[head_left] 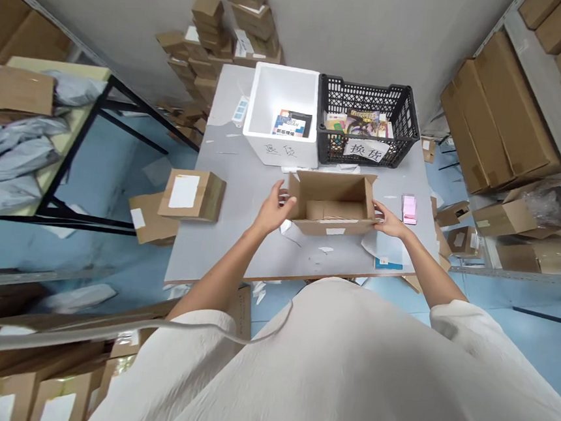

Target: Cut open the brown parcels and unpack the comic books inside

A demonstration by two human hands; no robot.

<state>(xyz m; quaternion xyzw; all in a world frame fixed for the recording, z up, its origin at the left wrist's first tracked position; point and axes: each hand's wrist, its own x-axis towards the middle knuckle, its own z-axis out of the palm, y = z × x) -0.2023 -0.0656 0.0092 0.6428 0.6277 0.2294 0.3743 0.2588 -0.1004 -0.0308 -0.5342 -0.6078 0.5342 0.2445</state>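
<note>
Open carton (pixel 328 226) lies lengthwise between two hands, its long axis running nine to three o'clock.
The left hand (pixel 273 211) has loosely parted, curled fingers, apparently holding nothing, just beside the carton's nine-o'clock end — whether they touch is unclear. The right hand (pixel 390 223) is nearer, its fingers against the three-o'clock end; I cannot tell how firmly they hold. Outward from the carton on the desk (pixel 245 194): white bin (pixel 305 156) at eleven, black crate (pixel 332 151) at one, phone (pixel 409 209) at three, closed box (pixel 203 198) at nine.
</note>
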